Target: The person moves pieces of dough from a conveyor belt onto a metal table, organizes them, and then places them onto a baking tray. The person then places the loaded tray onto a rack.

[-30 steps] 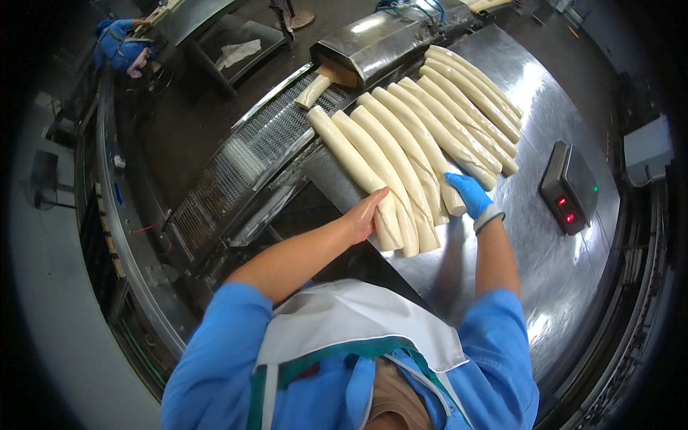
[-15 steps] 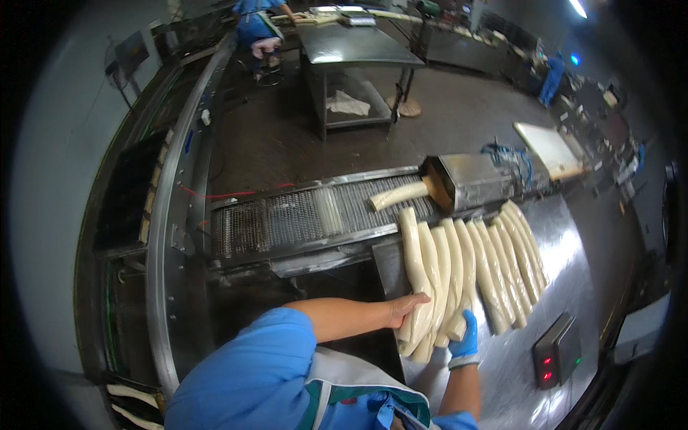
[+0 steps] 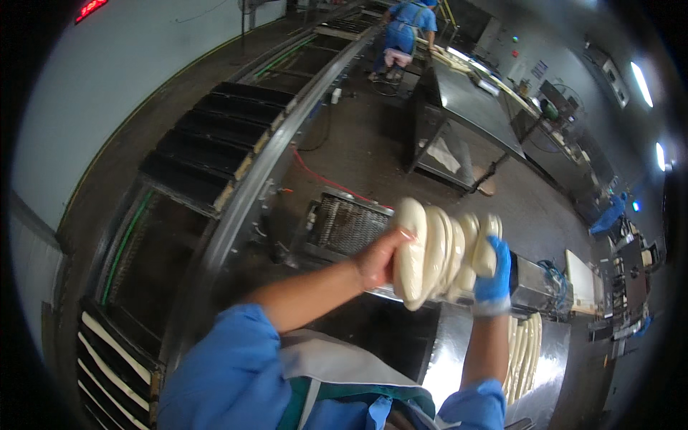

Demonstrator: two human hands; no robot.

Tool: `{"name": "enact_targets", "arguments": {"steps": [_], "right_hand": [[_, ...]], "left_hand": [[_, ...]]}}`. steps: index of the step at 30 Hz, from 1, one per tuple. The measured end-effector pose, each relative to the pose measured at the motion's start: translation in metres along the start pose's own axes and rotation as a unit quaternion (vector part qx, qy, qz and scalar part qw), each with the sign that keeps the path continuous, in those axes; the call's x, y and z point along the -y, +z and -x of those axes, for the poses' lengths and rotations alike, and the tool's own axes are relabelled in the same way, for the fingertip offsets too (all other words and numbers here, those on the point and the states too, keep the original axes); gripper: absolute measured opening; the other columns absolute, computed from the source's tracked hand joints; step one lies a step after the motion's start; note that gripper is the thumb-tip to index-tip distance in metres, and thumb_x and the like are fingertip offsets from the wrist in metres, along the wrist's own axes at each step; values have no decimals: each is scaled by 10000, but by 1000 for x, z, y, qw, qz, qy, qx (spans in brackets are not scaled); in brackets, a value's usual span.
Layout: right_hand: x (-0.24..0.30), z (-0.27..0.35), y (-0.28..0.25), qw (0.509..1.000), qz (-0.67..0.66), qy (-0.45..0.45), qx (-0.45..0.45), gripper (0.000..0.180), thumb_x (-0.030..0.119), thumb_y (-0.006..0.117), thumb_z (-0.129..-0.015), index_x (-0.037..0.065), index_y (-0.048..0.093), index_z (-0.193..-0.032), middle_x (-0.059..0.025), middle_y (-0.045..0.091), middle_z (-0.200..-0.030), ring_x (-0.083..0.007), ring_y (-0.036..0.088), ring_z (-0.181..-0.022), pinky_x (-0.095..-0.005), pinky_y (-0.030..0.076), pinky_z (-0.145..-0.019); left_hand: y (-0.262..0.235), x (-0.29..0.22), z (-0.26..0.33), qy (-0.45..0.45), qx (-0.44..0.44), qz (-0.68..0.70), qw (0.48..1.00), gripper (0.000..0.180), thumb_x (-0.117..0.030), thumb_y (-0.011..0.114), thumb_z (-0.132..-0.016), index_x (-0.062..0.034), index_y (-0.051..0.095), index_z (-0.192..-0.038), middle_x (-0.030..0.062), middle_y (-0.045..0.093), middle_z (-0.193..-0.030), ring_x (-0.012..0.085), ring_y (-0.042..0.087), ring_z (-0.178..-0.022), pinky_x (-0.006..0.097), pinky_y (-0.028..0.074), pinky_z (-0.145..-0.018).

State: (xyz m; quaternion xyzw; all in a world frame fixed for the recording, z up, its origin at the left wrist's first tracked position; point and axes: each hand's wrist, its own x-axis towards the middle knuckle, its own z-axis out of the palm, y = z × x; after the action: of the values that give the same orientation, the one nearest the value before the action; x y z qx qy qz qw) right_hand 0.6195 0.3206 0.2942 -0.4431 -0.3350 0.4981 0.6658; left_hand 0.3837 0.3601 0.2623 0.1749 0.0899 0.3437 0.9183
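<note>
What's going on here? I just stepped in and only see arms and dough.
A person in a blue coat holds a bundle of long dough rolls lifted between both hands: the bare left hand presses one side, the blue-gloved right hand the other. More dough rolls lie on the steel table below. Another worker stands far off.

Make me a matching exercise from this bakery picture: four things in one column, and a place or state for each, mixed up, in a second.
Things:
1. left hand
2. right hand
3. bundle of dough logs
4. dough logs on the steel table

Places or states:
A. lying side by side, low at the right
B. bare, pressed to the bundle's left side
C. lifted in the air between both hands
D. in a blue glove, on the bundle's right side

Pairs: 1-B, 2-D, 3-C, 4-A
</note>
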Motion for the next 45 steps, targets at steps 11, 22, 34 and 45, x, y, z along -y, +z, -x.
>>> {"name": "enact_targets", "arguments": {"steps": [11,22,34,45], "right_hand": [[-130,-183,379,879,-227,135,398,356,270,565,-869,49,507,-1141,-123,549,-1091,-264,566,-972,-377,513,-826],[-238,-191,265,935,147,188,263,258,215,538,-880,28,574,-1053,-141,626,-941,-286,609,-833,-385,502,-741],[-257,-119,28,479,829,-105,267,312,202,642,-655,161,669,-963,-148,649,-956,-311,605,-934,-403,465,-832],[-218,-83,13,805,550,-34,221,295,60,659,-678,55,602,-967,-107,611,-888,-227,588,-819,-332,492,-732]], "left_hand": [[-49,-244,176,433,-231,-201,847,448,-29,497,-802,50,399,-1231,157,498,-1167,274,499,-1106,418,389,-979],[-226,-190,329,434,-575,-69,690,720,-326,525,-881,-48,151,-1430,180,63,-1497,366,42,-1380,528,99,-1086],[-189,-195,286,409,-404,-73,815,581,-287,512,-906,-5,282,-1358,250,258,-1406,411,320,-1267,461,301,-1046],[-301,-236,211,400,-567,-68,717,541,-70,532,-814,-151,286,-1290,172,448,-1212,349,547,-993,540,466,-788]]}}
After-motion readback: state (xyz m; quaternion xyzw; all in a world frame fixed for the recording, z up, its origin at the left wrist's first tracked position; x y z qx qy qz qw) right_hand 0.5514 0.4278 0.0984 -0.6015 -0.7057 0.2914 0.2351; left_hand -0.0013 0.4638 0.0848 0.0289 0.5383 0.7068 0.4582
